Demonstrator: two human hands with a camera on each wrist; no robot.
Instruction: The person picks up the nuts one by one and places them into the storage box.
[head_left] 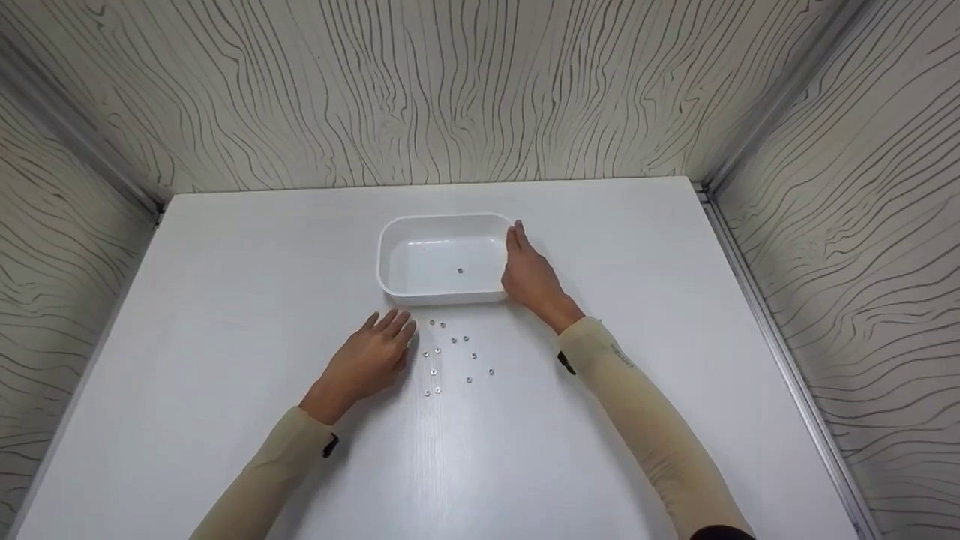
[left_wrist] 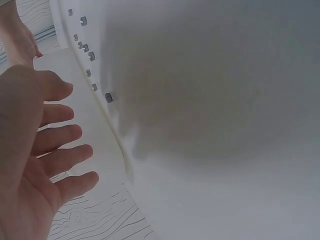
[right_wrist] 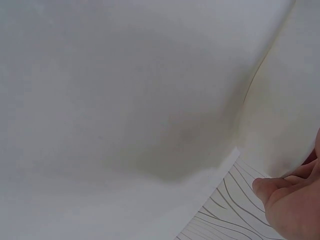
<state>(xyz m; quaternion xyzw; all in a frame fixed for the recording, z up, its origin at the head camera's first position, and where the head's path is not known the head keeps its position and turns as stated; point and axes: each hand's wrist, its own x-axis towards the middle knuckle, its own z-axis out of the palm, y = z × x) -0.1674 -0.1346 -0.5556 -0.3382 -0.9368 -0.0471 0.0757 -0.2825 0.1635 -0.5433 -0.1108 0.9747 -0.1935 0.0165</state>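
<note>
A white plastic tub (head_left: pixel 442 220) stands in the middle of the white table (head_left: pixel 225 300), with one small metal nut (head_left: pixel 460 271) lying inside it. Several more nuts (head_left: pixel 453 352) are scattered on the table just in front of the tub. My right hand (head_left: pixel 529 274) lies against the tub's right outer wall with its fingers straight along it; the right wrist view shows its fingertips (right_wrist: pixel 287 200) by that wall (right_wrist: pixel 285 100). My left hand (head_left: pixel 371 360) rests palm down on the table, fingers spread, just left of the nuts (left_wrist: pixel 108 97). It holds nothing.
Wood-grain panels (head_left: pixel 450 90) wall in the table at the back and on both sides, with metal rails (head_left: pixel 780 352) along the edges. Bare table surface lies to the left, right and front of the hands.
</note>
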